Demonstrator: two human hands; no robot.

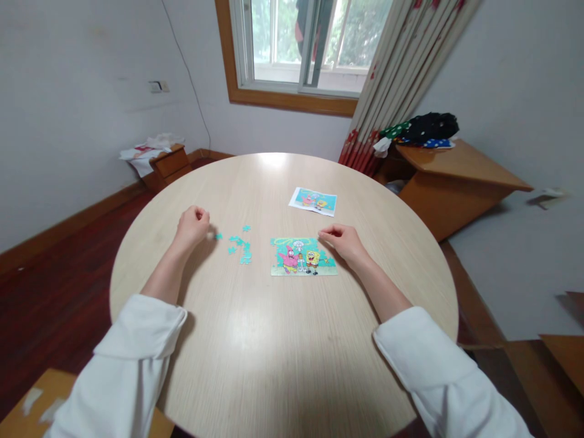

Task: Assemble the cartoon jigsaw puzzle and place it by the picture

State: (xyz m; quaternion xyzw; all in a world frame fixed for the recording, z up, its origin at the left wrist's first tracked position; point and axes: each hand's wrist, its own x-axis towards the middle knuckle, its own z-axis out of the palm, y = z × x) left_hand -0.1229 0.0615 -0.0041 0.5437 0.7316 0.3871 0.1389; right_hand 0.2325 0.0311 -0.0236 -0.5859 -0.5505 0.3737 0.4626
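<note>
A partly assembled jigsaw puzzle (287, 266) with cartoon figures lies flat on the round table (274, 340); its upper right edge is uneven. My right hand (344, 240) is at that edge, thumb and forefinger pinched at what looks like a puzzle piece, mostly covered by the fingertips. Left of the puzzle, several loose turquoise puzzle pieces (245, 248) are scattered. My left hand (191, 226) rests beside them with its fingers curled closed; whether anything is inside is hidden. One loose piece (219, 236) lies just right of my left hand.
Behind the puzzle lies a creased picture sheet (314, 202) with the same cartoon scene. A wooden cabinet (456, 176) bearing a pile of cloth (431, 128) stands beyond the table at right. A small drawer unit (171, 165) is at far left, and a curtain (401, 67) hangs by the window.
</note>
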